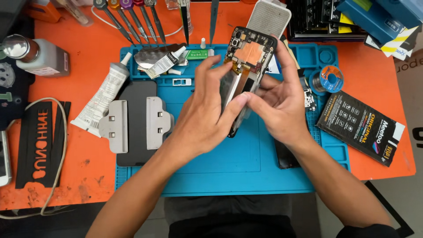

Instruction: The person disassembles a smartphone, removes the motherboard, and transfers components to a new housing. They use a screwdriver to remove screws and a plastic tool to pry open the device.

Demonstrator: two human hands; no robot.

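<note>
1. Dark clothing of the person (229, 222) is sitting closest to the camera at the bottom edge, and both bare forearms are rising from it toward the middle of the bench.
2. Spreading under the hands is a blue work mat (229, 172), which is lying on an orange tabletop (70, 176).
3. Resting on the mat's left part is a dark slab with two grey metal clamps (134, 123), and a white glue tube (102, 98) is lying slanted just beside it, half on the orange.
4. Along the far edge a row of screwdrivers (130, 20) is fanning out; a solder spool (328, 79) is sitting at the mat's right corner, and a black printed box (359, 127) is lying on the orange to the right.
5. Curled from the left, the left hand (200, 117) is pinching the side of an opened phone (247, 61) with its thumb and fingertips.
6. Cradling from the right, the right hand (277, 103) is gripping the same phone, its index finger stretching up along the right edge.
7. Held above the mat's centre, the phone is standing tilted, its long axis running from near the person up and away, slightly rightward, with the camera end farthest and the copper-coloured inner side facing the camera.
</note>
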